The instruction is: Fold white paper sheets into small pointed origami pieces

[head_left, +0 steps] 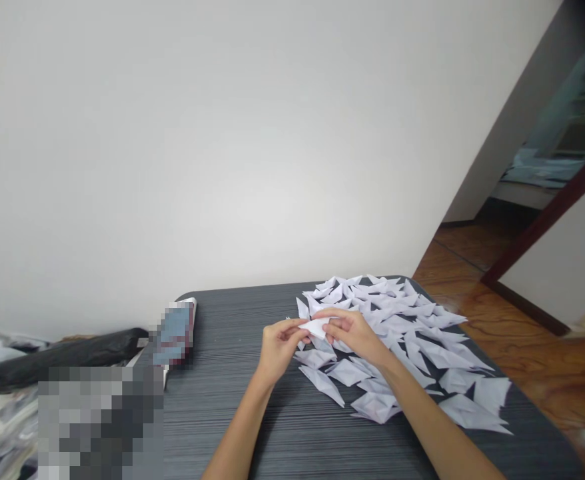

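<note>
Between my two hands, raised over the middle of the table, is a small folded white paper (315,327). My left hand (283,340) pinches its left end between thumb and fingers. At the other end, my right hand (348,331) grips the paper with the thumb below and the index finger along the top edge. Parts of the paper are hidden behind my fingers. Under and beyond my right hand, many folded white paper pieces (392,310), pointed like little boats, lie spread across the right side of the table.
The dark striped table (212,400) stands against a white wall (252,147). A blurred-out item (175,333) lies at its left edge. Left of it are a long black bundle (57,360) and some piled bags. On the right are a wooden floor (537,353) and a doorway.
</note>
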Motion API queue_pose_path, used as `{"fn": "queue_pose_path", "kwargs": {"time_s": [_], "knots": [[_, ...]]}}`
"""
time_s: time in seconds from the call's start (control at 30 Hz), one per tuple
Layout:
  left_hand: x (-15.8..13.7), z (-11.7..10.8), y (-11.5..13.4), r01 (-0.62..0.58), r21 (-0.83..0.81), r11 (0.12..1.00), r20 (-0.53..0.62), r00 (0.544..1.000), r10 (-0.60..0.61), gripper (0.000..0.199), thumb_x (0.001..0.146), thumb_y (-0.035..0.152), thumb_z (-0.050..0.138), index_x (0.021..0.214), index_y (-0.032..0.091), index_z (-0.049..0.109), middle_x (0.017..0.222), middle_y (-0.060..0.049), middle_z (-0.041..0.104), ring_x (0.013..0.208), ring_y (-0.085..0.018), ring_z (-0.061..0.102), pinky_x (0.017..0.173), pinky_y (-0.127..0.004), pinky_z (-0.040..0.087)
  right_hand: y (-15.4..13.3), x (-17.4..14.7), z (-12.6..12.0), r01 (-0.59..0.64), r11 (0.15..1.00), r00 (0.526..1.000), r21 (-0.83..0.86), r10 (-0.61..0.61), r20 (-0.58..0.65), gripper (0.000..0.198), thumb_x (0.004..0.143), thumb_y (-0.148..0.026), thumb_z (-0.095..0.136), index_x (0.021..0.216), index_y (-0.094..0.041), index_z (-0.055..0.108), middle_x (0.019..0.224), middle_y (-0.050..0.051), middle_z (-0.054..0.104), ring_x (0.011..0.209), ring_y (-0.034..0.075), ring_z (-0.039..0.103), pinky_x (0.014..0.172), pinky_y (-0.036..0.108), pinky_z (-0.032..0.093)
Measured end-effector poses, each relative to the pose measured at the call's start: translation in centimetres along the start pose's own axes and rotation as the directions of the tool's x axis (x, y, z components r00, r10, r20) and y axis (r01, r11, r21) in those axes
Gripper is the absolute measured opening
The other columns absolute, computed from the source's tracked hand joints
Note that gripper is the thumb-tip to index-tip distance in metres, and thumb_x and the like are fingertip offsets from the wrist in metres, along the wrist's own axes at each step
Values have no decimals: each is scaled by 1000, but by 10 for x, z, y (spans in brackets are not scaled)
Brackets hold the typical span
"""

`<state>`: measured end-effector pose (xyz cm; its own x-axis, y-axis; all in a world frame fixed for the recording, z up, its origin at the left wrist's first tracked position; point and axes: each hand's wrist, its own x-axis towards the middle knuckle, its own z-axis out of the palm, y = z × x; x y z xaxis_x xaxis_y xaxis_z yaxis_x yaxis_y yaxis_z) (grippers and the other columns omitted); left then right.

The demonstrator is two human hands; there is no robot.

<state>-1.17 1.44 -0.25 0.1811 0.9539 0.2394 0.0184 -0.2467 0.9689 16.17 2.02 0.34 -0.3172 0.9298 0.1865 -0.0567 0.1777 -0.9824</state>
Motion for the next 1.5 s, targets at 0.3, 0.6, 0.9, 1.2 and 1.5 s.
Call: {"fn": "queue_pose_path", "kwargs": {"time_s": [0.3,0.6,0.9,1.2,1.5], "knots": [[-3,1,-5,-271,383,883,-58,947,316,14,71,26,63,79,16,68,73,-6,68,62,-14,62,57,-22,49,0,-4,6,168,935,978,-311,-197,-66,14,76,-18,52,89,-19,59,108,7,48,57,8,52,60,27,46],[-1,-2,10,-300,339,892,163,952,258,17,70,30,63,66,14,59,75,-6,61,70,-16,58,65,-26,47,-18,-7,1,79,912,995,-402,-98,-27,4,74,-19,55,76,-16,56,74,1,55,71,14,51,65,26,41],[-1,11,2,131,-243,961,3,991,-135,26,70,34,61,84,15,49,52,6,52,33,-6,45,32,-17,37,-11,-6,12,-62,944,996,325,35,88,30,65,-23,68,92,-17,58,82,2,61,72,12,58,68,25,44],[-6,20,2,-15,-94,995,-32,999,12,23,70,31,61,82,14,51,94,-8,60,79,-15,60,70,-24,48,3,0,18,-53,950,995,306,76,-64,35,63,-25,70,95,-15,62,71,2,64,64,11,58,62,24,45],[-6,21,8,53,-185,981,33,998,-47,28,68,32,64,79,15,45,100,-8,59,86,-17,61,75,-29,50,5,1,19,29,975,997,218,-14,-72,28,68,-28,66,93,-17,66,80,3,60,69,12,54,59,23,44]]}}
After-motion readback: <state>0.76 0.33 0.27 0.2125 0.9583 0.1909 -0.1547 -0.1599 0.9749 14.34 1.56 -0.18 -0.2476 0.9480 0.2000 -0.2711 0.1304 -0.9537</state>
